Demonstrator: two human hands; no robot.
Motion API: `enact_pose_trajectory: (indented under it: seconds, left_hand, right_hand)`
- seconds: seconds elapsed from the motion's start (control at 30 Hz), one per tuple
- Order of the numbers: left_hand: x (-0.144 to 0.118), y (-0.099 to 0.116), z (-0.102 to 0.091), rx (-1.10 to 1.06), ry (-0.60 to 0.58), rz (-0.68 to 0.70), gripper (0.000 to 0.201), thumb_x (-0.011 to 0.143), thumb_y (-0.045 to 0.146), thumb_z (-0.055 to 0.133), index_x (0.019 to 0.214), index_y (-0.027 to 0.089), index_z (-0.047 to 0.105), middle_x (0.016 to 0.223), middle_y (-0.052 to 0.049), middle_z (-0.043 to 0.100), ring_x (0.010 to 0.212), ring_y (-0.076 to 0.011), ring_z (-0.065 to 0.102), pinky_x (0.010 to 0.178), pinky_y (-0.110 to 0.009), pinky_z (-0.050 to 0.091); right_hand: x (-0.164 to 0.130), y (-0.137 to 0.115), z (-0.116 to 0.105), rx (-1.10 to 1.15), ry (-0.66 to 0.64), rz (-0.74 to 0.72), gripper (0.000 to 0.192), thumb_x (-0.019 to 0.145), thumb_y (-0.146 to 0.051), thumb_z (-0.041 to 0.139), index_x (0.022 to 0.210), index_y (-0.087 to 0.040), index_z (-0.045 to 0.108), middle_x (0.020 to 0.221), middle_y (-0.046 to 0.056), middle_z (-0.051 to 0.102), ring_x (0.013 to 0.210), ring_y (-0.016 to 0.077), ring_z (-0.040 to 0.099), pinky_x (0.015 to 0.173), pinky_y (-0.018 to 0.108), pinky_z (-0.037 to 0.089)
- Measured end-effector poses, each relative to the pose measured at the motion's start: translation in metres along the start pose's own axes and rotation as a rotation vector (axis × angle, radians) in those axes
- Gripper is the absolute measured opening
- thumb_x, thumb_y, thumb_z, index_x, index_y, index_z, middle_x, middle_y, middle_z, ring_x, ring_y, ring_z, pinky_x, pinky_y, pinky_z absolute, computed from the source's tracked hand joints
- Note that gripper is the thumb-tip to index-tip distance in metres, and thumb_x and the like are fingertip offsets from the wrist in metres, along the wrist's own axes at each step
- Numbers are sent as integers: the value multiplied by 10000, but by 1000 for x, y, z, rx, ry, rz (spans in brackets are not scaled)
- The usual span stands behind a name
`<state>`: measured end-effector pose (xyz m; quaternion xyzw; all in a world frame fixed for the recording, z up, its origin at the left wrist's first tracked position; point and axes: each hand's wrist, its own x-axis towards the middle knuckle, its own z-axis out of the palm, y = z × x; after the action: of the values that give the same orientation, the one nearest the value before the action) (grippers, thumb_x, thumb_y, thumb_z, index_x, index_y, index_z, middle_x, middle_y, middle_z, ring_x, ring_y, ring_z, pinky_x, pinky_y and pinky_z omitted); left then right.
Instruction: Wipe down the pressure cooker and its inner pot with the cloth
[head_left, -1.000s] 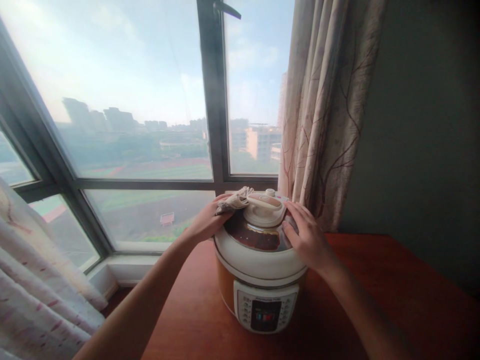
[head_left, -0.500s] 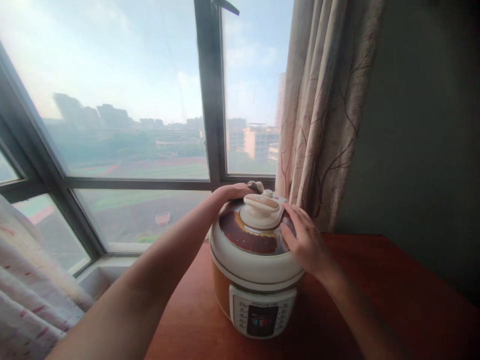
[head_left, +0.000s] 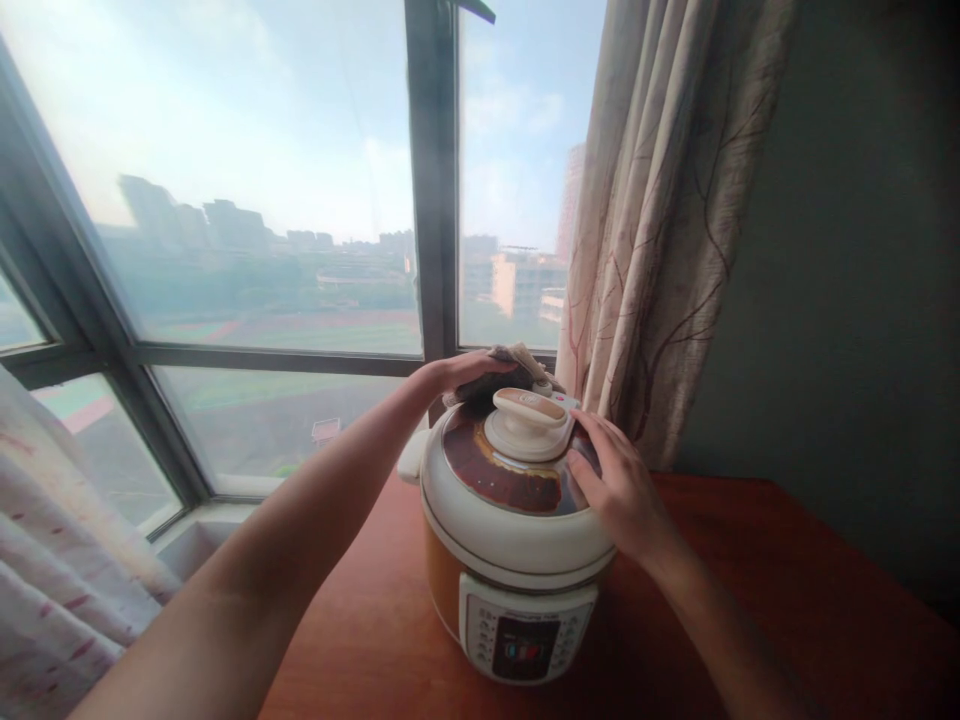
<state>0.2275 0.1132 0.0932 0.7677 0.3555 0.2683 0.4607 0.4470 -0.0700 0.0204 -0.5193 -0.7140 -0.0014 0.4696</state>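
An electric pressure cooker (head_left: pixel 517 545), white and brown with a dark glossy lid top, stands upright in front of me, its control panel (head_left: pixel 521 645) facing me. At the far left of the lid, my left hand (head_left: pixel 474 370) presses a greyish-beige cloth (head_left: pixel 517 356) against the surface. The cloth bunches around its fingers and partly hides them. My right hand (head_left: pixel 619 480) rests on the right side of the lid with fingers apart, holding nothing. Between both hands rises the white lid knob (head_left: pixel 529 412), untouched.
The cooker stands on a reddish-brown wooden table (head_left: pixel 360 620). Behind it are a large window with a grey frame (head_left: pixel 435 220) and a beige patterned curtain (head_left: pixel 645 220). Another light curtain (head_left: pixel 52 560) hangs at the lower left. A white side handle (head_left: pixel 411 457) sticks out from the cooker.
My left hand has come nearer with the cloth, so more of the cloth shows and the cooker's left handle is uncovered. My right hand stays on the lid. The view has shifted slightly.
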Motion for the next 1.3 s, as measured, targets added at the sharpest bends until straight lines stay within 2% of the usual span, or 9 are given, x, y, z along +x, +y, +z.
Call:
enact_pose_trajectory:
  seconds: [0.13,0.27,0.43,0.57,0.7,0.8,0.93,1.07,1.3]
  left_hand:
    - [-41,-14,1,-266,36,56,547,694,438,787,1159,158,722,1139,-112,752,1096,-334,661,998,-424,491]
    - [-87,-19,19,-297,163,119,551,768,457,752,1213,137,699,1247,-133,710,1198,-372,612,1072,-469,447]
    - [-128,-11,42,-46,284,260,581,861,494,665,1334,158,635,1316,-115,675,1279,-369,558,1109,-479,420]
    - [-155,-8,52,324,383,383,483,943,430,565,1369,209,616,1438,-100,585,1352,-328,500,1158,-448,365]
    - [-190,-8,78,629,547,321,474,975,374,492,1436,273,540,1515,-57,507,1409,-282,437,1184,-446,330]
    - [-218,-10,112,690,705,257,547,974,353,467,1512,261,425,1587,-74,400,1426,-282,417,1169,-465,355]
    - [-243,-16,142,721,752,253,598,964,351,482,1545,293,351,1622,-62,333,1452,-281,377,1177,-460,345]
    - [-231,-17,125,676,701,275,564,978,380,450,1528,275,386,1618,-67,337,1461,-277,358,1193,-458,318]
    - [-156,-24,48,231,545,157,609,916,577,506,1396,208,568,1437,-87,580,1361,-302,484,1184,-429,327]
  right_hand:
    - [0,1,-1,9,-6,2,477,901,-328,445,1345,-192,552,1386,138,583,1321,293,502,1139,517,370]
    - [0,3,-1,30,-16,3,479,900,-321,453,1346,-175,547,1390,141,578,1324,284,497,1147,504,365]
    - [2,5,-2,64,-17,-6,482,900,-322,449,1339,-151,550,1380,150,582,1312,281,505,1151,500,366]
    - [2,7,0,58,-12,7,487,894,-332,448,1327,-141,563,1365,159,593,1304,295,513,1147,511,370]
    - [2,7,2,60,-22,19,499,885,-344,451,1324,-139,570,1365,161,595,1305,305,514,1145,513,370]
    - [3,7,3,64,-20,24,499,882,-345,452,1321,-142,574,1354,161,603,1299,308,519,1139,516,374]
    - [3,7,3,68,-14,14,500,880,-335,448,1318,-133,579,1336,165,616,1280,304,534,1129,503,385]
    - [3,8,4,70,3,13,524,875,-331,454,1339,-112,562,1363,173,601,1286,302,529,1137,501,378]
    - [2,9,5,53,18,2,529,885,-343,454,1359,-126,541,1371,171,596,1292,299,527,1133,507,380]
